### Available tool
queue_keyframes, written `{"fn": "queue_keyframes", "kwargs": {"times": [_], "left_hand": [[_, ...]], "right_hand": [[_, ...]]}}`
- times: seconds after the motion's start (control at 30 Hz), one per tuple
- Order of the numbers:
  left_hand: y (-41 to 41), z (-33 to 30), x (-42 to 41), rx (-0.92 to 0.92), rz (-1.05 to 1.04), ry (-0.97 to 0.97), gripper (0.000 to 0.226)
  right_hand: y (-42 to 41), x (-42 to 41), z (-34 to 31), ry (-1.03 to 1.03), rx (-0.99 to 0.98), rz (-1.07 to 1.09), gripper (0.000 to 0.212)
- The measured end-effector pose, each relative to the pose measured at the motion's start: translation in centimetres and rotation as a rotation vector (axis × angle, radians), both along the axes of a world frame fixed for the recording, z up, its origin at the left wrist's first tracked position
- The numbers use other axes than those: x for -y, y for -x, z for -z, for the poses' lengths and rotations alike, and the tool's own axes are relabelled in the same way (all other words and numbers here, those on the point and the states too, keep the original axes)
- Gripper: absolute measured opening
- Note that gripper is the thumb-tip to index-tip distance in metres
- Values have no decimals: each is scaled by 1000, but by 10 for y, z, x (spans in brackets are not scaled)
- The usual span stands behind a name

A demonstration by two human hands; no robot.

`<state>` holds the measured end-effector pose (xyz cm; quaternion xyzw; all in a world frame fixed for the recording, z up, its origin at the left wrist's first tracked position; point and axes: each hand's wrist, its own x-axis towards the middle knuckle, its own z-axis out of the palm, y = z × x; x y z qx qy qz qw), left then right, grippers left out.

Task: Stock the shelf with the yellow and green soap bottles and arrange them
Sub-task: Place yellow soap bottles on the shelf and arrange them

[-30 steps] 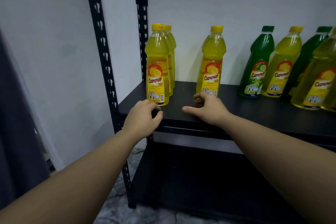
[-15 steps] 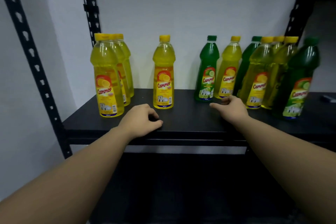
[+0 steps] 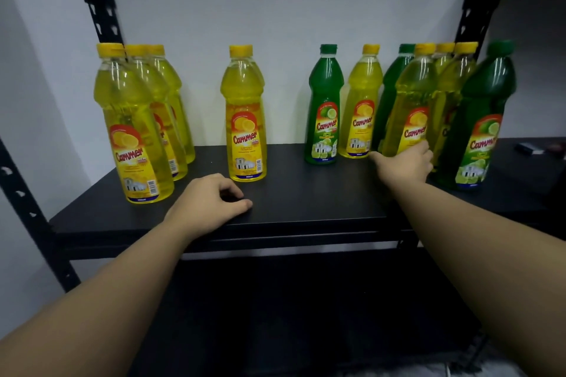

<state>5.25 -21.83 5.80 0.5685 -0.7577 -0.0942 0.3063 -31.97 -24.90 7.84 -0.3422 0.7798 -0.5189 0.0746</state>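
On the black shelf (image 3: pixel 306 193), three yellow soap bottles (image 3: pixel 134 131) stand in a front-to-back row at the left. A single yellow bottle (image 3: pixel 245 119) stands mid-left. A green bottle (image 3: pixel 324 107) and a yellow one (image 3: pixel 361 101) stand further right. A mixed cluster fills the right end, with a yellow bottle (image 3: pixel 410 101) and a green bottle (image 3: pixel 481 119) in front. My right hand (image 3: pixel 404 162) is at the base of that front yellow bottle, fingers touching its label, thumb stretched left. My left hand (image 3: pixel 211 202) rests on the shelf's front edge, loosely curled, holding nothing.
Black perforated uprights rise at the back left (image 3: pixel 98 0) and back right (image 3: pixel 471 0), with another at the front left (image 3: pixel 27 208). A white wall is behind. A dark lower shelf (image 3: pixel 306 300) lies beneath. Small objects (image 3: pixel 526 148) lie on a surface at the far right.
My right hand has moved right along the shelf, from the single yellow bottle to the front yellow bottle of the right cluster. The view swung right. My left hand stayed on the shelf edge.
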Motion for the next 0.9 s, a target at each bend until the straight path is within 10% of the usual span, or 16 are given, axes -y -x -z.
{"fn": "queue_keyframes", "kwargs": {"times": [0.9], "left_hand": [[3, 1, 10, -50, -43, -41, 21]], "right_hand": [[2, -5, 5, 1, -62, -254, 89]]}}
